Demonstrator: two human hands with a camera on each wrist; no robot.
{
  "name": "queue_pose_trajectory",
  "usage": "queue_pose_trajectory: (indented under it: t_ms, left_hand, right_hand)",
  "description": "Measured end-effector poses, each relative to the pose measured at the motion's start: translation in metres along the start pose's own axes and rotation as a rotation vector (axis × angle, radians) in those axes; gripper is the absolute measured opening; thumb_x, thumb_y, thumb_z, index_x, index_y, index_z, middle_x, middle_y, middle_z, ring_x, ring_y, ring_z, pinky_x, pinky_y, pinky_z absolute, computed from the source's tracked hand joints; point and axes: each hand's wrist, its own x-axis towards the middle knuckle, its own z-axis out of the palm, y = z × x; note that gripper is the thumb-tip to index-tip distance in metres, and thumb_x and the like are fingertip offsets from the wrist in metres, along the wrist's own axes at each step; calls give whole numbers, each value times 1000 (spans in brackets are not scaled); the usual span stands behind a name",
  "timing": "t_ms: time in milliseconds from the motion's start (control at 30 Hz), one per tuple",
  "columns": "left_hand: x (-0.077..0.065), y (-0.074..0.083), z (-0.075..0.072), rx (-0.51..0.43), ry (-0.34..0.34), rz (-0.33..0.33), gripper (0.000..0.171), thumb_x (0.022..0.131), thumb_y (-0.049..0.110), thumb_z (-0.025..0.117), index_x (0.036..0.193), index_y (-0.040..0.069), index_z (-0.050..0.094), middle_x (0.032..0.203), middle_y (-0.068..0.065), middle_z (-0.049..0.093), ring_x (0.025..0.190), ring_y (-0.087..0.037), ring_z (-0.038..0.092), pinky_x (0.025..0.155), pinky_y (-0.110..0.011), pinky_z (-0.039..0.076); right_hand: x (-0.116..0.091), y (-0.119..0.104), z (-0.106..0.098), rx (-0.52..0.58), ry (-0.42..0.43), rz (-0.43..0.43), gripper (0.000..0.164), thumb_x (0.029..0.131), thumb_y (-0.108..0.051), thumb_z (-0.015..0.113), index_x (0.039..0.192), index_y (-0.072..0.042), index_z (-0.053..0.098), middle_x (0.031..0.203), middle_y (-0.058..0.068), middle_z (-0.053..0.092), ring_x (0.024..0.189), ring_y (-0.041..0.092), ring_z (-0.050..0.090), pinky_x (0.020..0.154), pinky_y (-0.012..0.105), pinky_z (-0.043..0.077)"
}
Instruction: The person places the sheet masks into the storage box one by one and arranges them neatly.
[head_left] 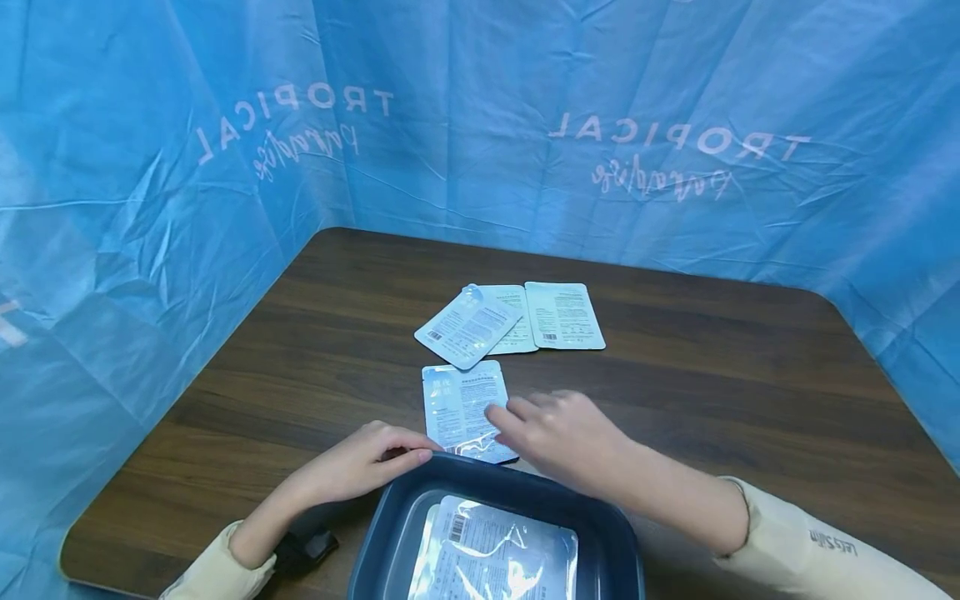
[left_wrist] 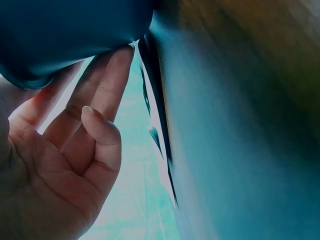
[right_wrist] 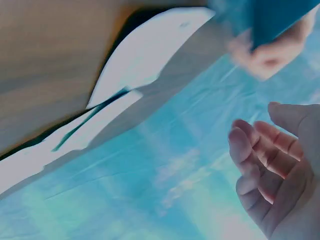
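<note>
The far rim of the dark blue bin [head_left: 480,472] was touched by the left hand [head_left: 365,461], its grip loosely spread. The right hand [head_left: 558,433], fingers relaxed, was laid on a sachet [head_left: 461,403] lying flat on the worktop [head_left: 750,392] just beyond the bin.

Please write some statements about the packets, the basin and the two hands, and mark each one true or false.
1. Three packets lie together at the far side of the table. True.
2. The dark blue basin holds nothing. False: one packet lies inside.
3. The left hand touches the basin's rim. True.
4. The right hand grips a bottle. False: it hovers with relaxed fingers over a single packet on the table.
</note>
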Motion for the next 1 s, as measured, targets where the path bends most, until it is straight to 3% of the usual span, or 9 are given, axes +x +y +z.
queue_pose_trajectory:
  t_ms: [100,233,333,467,567,733,867,1000]
  left_hand:
    - [0,0,-1,4,0,-4,31,94,31,44,111,14,62,100,3,64,82,-9,59,76,-25,47]
    - [0,-1,0,21,1,-4,31,94,32,43,111,14,63,99,4,64,80,-7,59,74,-25,47]
    - [0,-2,0,21,-3,1,31,94,30,43,111,12,63,98,4,64,80,-6,58,74,-25,47]
    - [-1,-3,1,-11,-16,21,29,94,27,45,110,11,62,96,1,65,75,-4,57,71,-24,47]
    - [-1,-3,1,-20,-17,35,28,94,25,45,110,10,62,95,0,65,74,-4,56,68,-23,47]
    - [-2,-3,0,-1,-21,21,30,94,26,45,111,9,62,78,4,62,63,-1,51,60,-20,44]
    - [-3,-4,0,0,-19,22,29,94,26,44,110,10,62,76,6,62,64,-1,51,60,-21,44]
    - [-3,-4,0,2,-16,19,29,94,28,43,110,12,62,83,5,63,68,-3,54,64,-22,45]
  right_hand:
    - [10,20,13,11,-39,39,33,75,-26,71,101,-14,56,74,-3,59,58,9,56,44,15,37]
    - [27,38,39,58,-176,39,47,74,-25,73,115,-15,53,95,-1,59,80,12,58,61,22,47]
    - [40,42,57,6,-310,-47,62,75,-23,71,129,-18,42,121,1,51,104,16,51,81,30,45]
    - [55,35,74,-213,-438,-254,78,77,-25,69,141,-23,23,144,0,24,127,21,30,97,35,32]
    - [64,24,80,-397,-481,-371,87,75,-37,69,143,-27,14,148,-5,12,133,20,16,103,35,22]
    - [73,7,82,-575,-566,-436,85,79,-46,60,142,-33,5,148,-13,5,134,18,6,106,35,14]
    - [76,3,82,-576,-632,-411,80,82,-43,58,142,-35,6,147,-14,9,134,17,7,106,36,14]
    - [76,7,81,-509,-622,-383,74,82,-39,60,142,-32,16,144,-12,21,131,16,18,105,36,18]
